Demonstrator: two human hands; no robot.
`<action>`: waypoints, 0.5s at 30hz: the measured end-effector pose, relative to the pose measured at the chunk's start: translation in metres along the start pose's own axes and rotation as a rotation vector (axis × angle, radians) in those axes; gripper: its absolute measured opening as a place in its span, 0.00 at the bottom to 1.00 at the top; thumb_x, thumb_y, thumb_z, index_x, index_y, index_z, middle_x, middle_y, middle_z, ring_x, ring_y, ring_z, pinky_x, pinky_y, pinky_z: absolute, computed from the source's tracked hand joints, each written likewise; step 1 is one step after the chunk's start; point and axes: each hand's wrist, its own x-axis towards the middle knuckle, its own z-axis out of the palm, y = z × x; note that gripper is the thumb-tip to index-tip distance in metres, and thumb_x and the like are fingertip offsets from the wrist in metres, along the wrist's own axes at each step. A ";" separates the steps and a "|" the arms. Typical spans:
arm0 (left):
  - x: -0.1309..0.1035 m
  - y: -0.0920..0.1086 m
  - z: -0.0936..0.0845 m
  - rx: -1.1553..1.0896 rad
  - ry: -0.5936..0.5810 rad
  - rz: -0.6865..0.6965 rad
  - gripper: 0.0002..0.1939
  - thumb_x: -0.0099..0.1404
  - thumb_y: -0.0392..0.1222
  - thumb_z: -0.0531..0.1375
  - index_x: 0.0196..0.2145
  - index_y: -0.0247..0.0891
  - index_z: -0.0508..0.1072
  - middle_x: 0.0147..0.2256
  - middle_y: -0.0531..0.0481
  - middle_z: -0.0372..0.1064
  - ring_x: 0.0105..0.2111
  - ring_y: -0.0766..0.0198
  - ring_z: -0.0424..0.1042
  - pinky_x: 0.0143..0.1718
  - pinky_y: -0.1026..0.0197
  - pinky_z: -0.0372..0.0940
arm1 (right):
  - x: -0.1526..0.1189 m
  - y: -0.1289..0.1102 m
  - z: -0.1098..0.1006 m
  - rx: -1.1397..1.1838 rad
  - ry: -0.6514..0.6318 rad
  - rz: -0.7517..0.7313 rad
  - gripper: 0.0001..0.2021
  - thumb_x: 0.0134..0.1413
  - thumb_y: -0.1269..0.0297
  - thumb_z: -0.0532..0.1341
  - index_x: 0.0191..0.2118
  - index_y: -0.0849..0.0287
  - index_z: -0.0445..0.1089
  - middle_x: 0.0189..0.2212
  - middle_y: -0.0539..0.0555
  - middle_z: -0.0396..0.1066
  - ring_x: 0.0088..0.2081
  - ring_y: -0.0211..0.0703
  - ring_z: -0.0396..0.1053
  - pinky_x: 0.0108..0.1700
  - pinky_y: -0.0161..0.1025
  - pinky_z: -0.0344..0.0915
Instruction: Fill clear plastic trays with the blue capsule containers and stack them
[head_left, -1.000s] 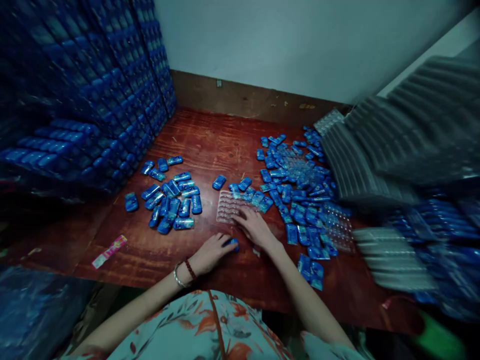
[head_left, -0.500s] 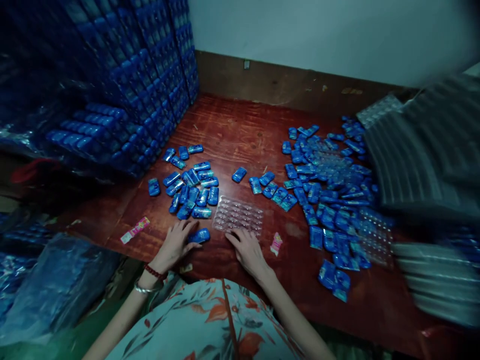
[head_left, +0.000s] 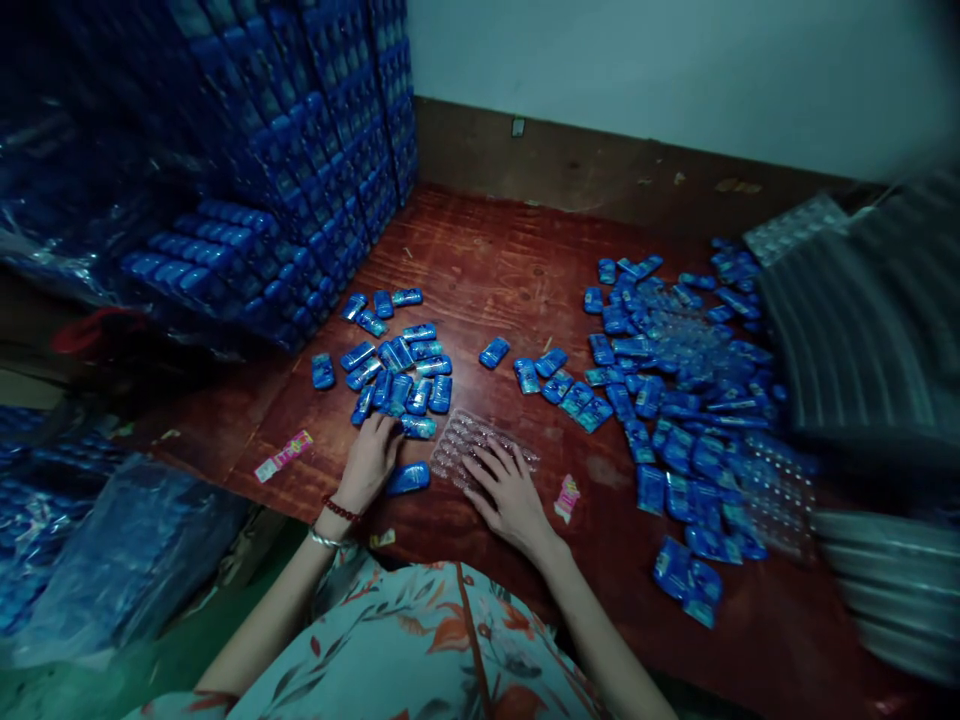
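Observation:
My left hand (head_left: 370, 462) is at the near edge of a loose group of small blue packs (head_left: 400, 390). Its fingers are bent together over one pack, which they mostly cover. Just right of its wrist lies a single blue pack (head_left: 409, 478), apart from the group. My right hand (head_left: 511, 500) rests with spread fingers on a clear plastic tray (head_left: 452, 445) with rows of rounded cavities. No pack shows in the tray's visible part, and the hand hides its near right portion.
A larger heap of blue packs (head_left: 679, 455) spreads over the right of the red-brown table (head_left: 487, 240). Stacked clear trays (head_left: 862, 330) stand beyond it. Tall stacks of blue packs (head_left: 300, 130) rise at the left. Pink wrappers (head_left: 568, 497) lie near the front.
My left hand has moved from beside the single pack up to the group's near edge, its fingers closing in. My right hand has slid further onto the tray, which has turned slightly.

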 end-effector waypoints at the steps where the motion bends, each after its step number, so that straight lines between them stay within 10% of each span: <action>1: 0.003 -0.002 -0.001 -0.015 0.023 0.001 0.08 0.66 0.37 0.50 0.39 0.35 0.68 0.38 0.44 0.64 0.40 0.58 0.66 0.45 0.54 0.64 | 0.000 0.002 -0.002 0.015 -0.003 -0.030 0.21 0.60 0.57 0.53 0.58 0.51 0.61 0.58 0.54 0.61 0.63 0.52 0.48 0.63 0.59 0.42; 8: 0.001 -0.011 -0.016 -0.129 0.203 -0.061 0.08 0.65 0.38 0.51 0.37 0.36 0.69 0.35 0.48 0.67 0.36 0.63 0.68 0.41 0.60 0.66 | 0.034 0.017 -0.015 0.044 0.197 -0.012 0.19 0.59 0.72 0.51 0.51 0.49 0.69 0.43 0.55 0.71 0.47 0.49 0.64 0.50 0.50 0.61; 15: -0.021 -0.009 -0.014 -0.153 0.134 -0.078 0.08 0.65 0.39 0.52 0.36 0.36 0.69 0.35 0.47 0.69 0.35 0.62 0.70 0.39 0.59 0.67 | 0.145 0.021 -0.039 -0.127 -0.161 -0.351 0.21 0.55 0.80 0.52 0.49 0.52 0.69 0.51 0.55 0.65 0.52 0.49 0.57 0.45 0.45 0.59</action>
